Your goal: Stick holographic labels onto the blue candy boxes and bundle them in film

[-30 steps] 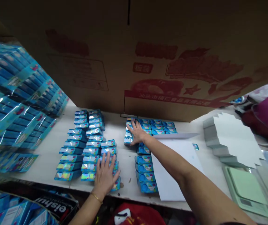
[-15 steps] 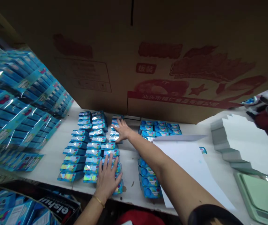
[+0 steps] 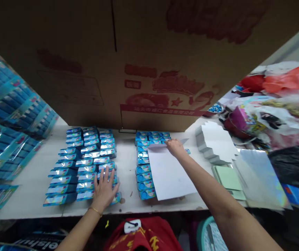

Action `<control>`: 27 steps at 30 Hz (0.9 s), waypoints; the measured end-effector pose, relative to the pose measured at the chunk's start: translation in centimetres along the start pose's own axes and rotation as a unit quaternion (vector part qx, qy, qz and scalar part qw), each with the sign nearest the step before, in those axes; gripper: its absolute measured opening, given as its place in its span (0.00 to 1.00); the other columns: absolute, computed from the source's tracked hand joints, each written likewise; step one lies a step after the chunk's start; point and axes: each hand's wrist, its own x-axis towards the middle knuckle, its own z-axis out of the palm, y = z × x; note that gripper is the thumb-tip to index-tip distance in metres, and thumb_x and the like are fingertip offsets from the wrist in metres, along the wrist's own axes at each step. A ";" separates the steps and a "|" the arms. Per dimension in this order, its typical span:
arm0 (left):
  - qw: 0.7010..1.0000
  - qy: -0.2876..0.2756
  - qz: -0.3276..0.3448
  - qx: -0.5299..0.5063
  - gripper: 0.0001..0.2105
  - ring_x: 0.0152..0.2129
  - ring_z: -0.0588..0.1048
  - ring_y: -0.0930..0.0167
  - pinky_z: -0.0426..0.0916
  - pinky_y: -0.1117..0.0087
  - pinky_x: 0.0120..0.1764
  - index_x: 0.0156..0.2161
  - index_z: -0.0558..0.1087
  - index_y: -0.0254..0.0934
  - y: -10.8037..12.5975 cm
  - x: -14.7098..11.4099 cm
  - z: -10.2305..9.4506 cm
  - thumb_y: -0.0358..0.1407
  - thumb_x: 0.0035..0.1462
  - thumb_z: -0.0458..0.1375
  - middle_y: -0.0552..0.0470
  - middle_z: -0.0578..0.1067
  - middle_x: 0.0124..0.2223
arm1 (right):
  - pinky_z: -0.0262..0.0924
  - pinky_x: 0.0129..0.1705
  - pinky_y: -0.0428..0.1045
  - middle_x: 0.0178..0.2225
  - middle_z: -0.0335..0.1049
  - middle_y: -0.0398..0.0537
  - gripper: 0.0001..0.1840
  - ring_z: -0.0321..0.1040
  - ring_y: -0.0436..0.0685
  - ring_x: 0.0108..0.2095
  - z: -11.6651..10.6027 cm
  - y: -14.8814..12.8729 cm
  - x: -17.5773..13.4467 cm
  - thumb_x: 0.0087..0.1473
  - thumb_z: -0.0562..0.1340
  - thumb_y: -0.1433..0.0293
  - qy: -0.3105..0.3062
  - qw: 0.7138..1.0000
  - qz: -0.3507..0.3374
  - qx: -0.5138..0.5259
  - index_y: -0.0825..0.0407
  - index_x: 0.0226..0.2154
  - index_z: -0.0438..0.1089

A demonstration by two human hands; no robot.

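Head cam: L hand [image 3: 104, 190], grip wide, on blue boxes [image 3: 86, 176] nr worktop [image 3: 126, 155] front edge; R hand [image 3: 175, 147] at paper [image 3: 171, 176], can't tell grip.

An open lane [image 3: 126, 158] splits the blue boxes [image 3: 86, 169], blocked behind by a carton [image 3: 139, 78].

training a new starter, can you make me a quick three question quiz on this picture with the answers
1. Which is nearest the right hand?
a) green scale
b) white sheet
c) teal bucket

2. True or false: a gold bracelet is worn on the left wrist.

3. Fill the gap: the spread left hand is at a group of ___ boxes.

Key: 1 b; 2 true; 3 blue
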 end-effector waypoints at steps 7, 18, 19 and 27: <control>0.945 -0.086 -0.026 -0.315 0.22 0.51 0.64 0.62 0.53 0.57 0.53 0.50 0.67 0.36 10.3 9.4 -3.3 0.46 0.54 0.47 0.45 0.68 0.52 | 0.54 0.44 0.54 0.49 0.65 0.50 0.20 0.61 0.58 0.47 2.3 1.0 -9.2 0.57 0.48 0.75 0.231 0.957 -0.172 0.030 0.49 0.50 0.63; 0.778 -0.304 0.067 -0.545 0.11 0.29 0.71 0.71 0.64 0.73 0.34 0.35 0.73 0.31 25.5 15.8 -1.6 0.32 0.46 0.53 0.51 0.76 0.32 | 0.56 0.45 0.53 0.50 0.61 0.51 0.22 0.57 0.57 0.48 0.6 6.3 -12.1 0.53 0.53 0.69 0.130 0.941 -0.274 0.153 0.50 0.52 0.59; 0.793 -0.284 0.081 -0.532 0.11 0.29 0.71 0.72 0.64 0.73 0.34 0.34 0.74 0.32 25.9 15.7 -1.4 0.32 0.46 0.53 0.51 0.75 0.32 | 0.55 0.46 0.54 0.50 0.61 0.52 0.23 0.56 0.58 0.48 0.2 7.5 -11.5 0.53 0.54 0.68 0.143 0.946 -0.243 0.162 0.50 0.52 0.58; 0.788 -0.292 0.044 -0.540 0.15 0.31 0.71 0.70 0.64 0.72 0.36 0.41 0.73 0.33 27.4 14.9 -1.3 0.33 0.47 0.53 0.52 0.76 0.35 | 0.58 0.44 0.52 0.44 0.65 0.54 0.18 0.60 0.56 0.45 3.2 12.6 -6.6 0.58 0.48 0.74 0.191 0.937 -0.277 0.093 0.53 0.49 0.62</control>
